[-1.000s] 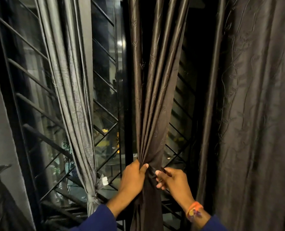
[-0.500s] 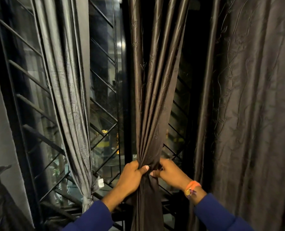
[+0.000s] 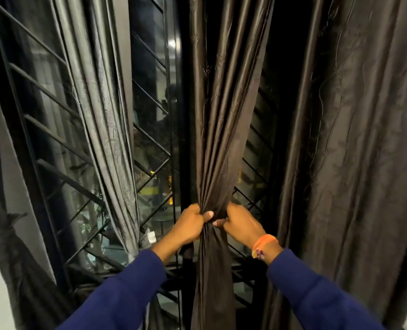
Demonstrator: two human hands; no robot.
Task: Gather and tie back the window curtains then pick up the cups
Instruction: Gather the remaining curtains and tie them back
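at the window, the loose right curtain hung untied, largest of all. the middle curtain was bunched at its waist, the left hand and right hand each curled tight around the gather. slick fabric could slip and fan out if either grip loosened. no cups showed.

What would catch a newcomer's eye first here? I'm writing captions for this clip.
First, the two hands at centre bottom: the left hand and right hand grip a dark brown curtain, bunched into a narrow column. Next, the orange wristband on the right wrist against the blue sleeve. Left of centre, a grey curtain hangs gathered before the black window grille.
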